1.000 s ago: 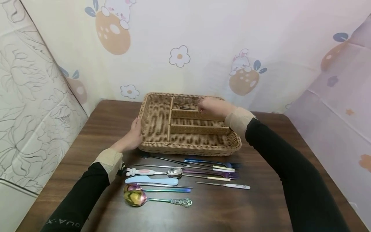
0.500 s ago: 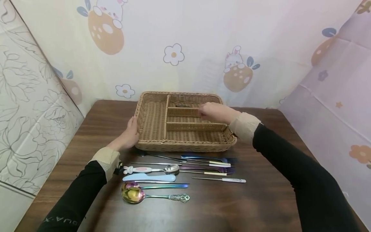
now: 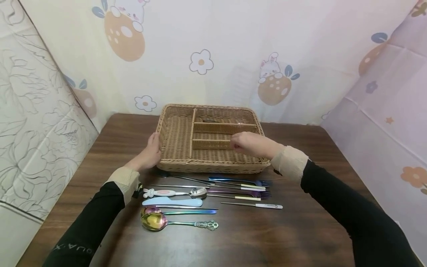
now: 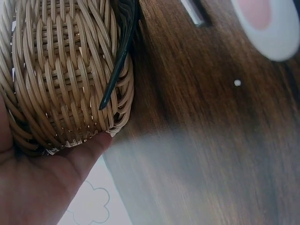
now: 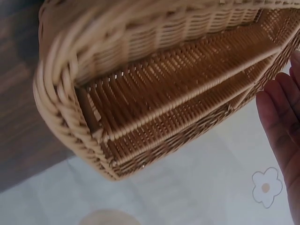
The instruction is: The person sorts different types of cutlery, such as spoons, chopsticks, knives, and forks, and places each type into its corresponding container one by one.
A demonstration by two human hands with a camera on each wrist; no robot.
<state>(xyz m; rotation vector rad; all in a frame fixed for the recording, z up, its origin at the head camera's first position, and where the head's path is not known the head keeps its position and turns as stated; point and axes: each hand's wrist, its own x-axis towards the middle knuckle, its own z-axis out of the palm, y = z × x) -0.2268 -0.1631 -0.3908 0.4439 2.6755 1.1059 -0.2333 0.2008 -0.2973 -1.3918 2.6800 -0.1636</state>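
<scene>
A wicker basket (image 3: pixel 176 133) with one long compartment on the left and three narrower ones on the right stands on the table. At its left end, my left hand (image 3: pixel 151 152) grips the outer wall; the thumb (image 4: pixel 91 150) presses the wicker in the left wrist view. My right hand (image 3: pixel 251 144) hovers over the front right part of the basket, near the front divider. Its fingers (image 5: pixel 276 110) look loosely bent in the right wrist view, with nothing seen in them. A small dark thing (image 3: pixel 210 121) lies in the back compartment, its kind unclear.
In front of the basket lie a rabbit-handled spoon (image 3: pixel 170 193), a light blue knife (image 3: pixel 171 201), an iridescent ornate spoon (image 3: pixel 155 221), a blue fork (image 3: pixel 257 183), a purple fork (image 3: pixel 260 194) and several chopsticks (image 3: pixel 250 204). A patterned cloth (image 3: pixel 230 48) hangs behind the table.
My right hand has come forward from the back compartment, over the middle one, to the front part of the basket. My left hand stays at the left wall. The head view has shifted slightly.
</scene>
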